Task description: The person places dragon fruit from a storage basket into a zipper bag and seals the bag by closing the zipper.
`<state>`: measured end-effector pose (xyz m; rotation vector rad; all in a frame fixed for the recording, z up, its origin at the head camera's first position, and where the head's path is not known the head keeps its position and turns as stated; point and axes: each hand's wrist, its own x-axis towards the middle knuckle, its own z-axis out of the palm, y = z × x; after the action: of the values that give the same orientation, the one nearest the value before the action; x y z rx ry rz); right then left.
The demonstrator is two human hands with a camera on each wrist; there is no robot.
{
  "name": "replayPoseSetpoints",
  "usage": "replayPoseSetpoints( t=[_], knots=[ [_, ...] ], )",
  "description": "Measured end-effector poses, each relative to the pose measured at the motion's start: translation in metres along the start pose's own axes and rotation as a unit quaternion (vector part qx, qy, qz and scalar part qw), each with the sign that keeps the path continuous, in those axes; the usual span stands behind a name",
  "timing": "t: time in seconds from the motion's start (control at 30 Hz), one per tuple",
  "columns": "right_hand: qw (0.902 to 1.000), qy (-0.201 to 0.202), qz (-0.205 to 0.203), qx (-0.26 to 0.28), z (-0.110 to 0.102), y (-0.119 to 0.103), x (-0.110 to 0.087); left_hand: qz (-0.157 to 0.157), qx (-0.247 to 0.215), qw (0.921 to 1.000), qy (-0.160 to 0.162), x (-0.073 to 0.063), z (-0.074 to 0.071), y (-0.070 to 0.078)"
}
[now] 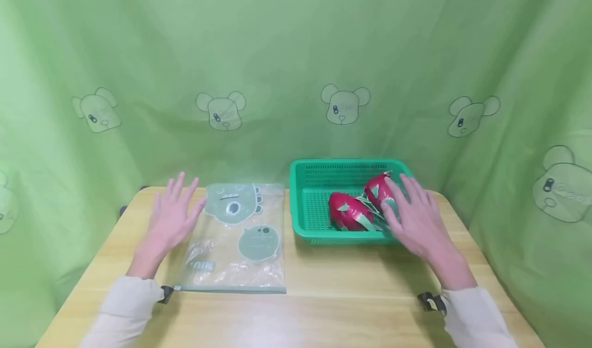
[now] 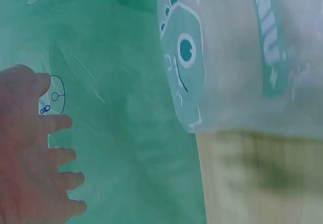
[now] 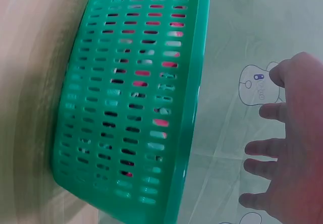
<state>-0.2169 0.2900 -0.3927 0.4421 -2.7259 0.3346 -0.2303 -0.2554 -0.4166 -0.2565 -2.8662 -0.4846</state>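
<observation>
My left hand (image 1: 172, 217), fingers spread, hovers over the left side of the table beside a clear zip bag (image 1: 222, 250) printed with green cartoon shapes. The bag lies flat, its zip edge towards me. My right hand (image 1: 418, 219) is held with fingers extended above the right end of a green plastic basket (image 1: 300, 230), covering part of it from the head view. Inside the basket lie two red dragon fruits (image 1: 348, 210) with green scales; the farther dragon fruit (image 1: 375, 188) is partly hidden behind my fingers. Neither hand holds anything.
A light wooden table (image 1: 324, 307) carries the bag on the left and the basket on the right. Green curtain (image 1: 287, 55) with outlined bear heads hangs behind the table and along both sides.
</observation>
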Motion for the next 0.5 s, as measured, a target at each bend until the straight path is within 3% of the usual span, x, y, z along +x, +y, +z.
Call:
replayPoseSetpoints(
  t=[0.27, 0.5],
  knots=[
    [0.9972, 0.064, -0.029, 0.026, 0.014, -0.005, -0.009, 0.001, -0.029, 0.9996, 0.007, -0.01, 0.01, 0.016],
    [0.9937, 0.091, -0.009, 0.064, 0.026, -0.01, -0.015, 0.013, -0.063, 0.9979, 0.004, -0.017, 0.025, 0.029]
  ],
)
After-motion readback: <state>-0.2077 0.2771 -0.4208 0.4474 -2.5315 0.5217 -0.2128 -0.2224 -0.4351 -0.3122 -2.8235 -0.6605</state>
